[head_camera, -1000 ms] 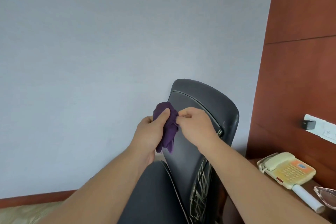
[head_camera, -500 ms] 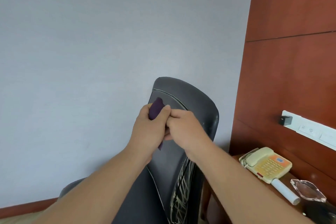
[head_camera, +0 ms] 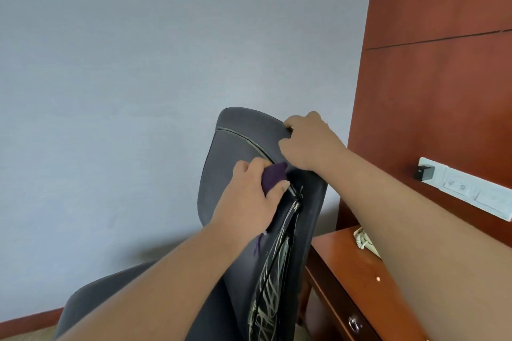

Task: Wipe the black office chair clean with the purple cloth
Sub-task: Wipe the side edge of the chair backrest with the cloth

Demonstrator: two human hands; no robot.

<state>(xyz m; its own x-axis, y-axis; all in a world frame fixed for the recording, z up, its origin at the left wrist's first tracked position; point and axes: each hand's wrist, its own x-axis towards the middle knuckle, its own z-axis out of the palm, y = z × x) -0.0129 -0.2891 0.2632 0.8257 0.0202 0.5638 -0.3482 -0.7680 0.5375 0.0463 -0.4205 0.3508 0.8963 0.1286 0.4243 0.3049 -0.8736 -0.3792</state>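
Note:
The black office chair (head_camera: 235, 152) stands in front of me with its backrest upright and its seat at the lower left. Torn upholstery with pale threads runs down the backrest's right side. My left hand (head_camera: 249, 199) grips the bunched purple cloth (head_camera: 273, 178) against the backrest front, below the top seam. My right hand (head_camera: 310, 142) grips the upper right edge of the backrest, fingers curled over the rim. Most of the cloth is hidden inside my left hand; a thin purple strand hangs below it.
A grey wall lies behind the chair. A red-brown wooden panel (head_camera: 432, 91) with a white socket strip (head_camera: 468, 188) rises at the right. Below it a wooden desk (head_camera: 338, 257) with a drawer knob carries a beige phone (head_camera: 363, 239), close to the chair's right side.
My right hand let go of the cloth and moved up to the backrest's top right edge. My left hand carried the cloth onto the backrest. The view shifted left and closer.

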